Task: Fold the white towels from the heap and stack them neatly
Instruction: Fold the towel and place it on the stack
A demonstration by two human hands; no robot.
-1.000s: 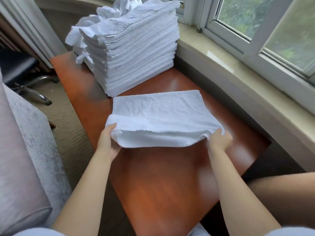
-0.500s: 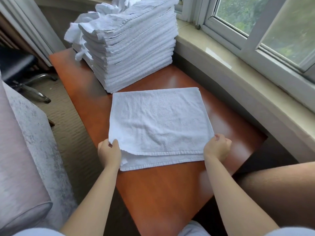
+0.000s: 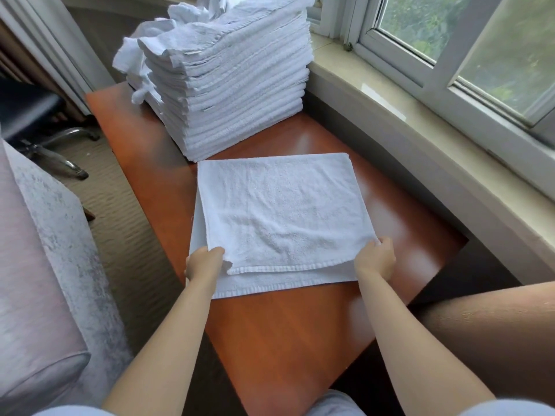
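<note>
Both hands (image 3: 207, 262) (image 3: 375, 259) pinch the folded towel's (image 3: 282, 211) near corners; fingertips hidden underneath

Towel (image 3: 282, 211) flat on the table (image 3: 288, 334) before me, my left hand (image 3: 204, 264) at its near left corner, my right hand (image 3: 375, 259) at its near right, stack (image 3: 237, 100) behind it, windowsill (image 3: 420, 115) to the right.

White towel (image 3: 282, 211) folded flat, tall folded stack (image 3: 237, 85) behind
</note>
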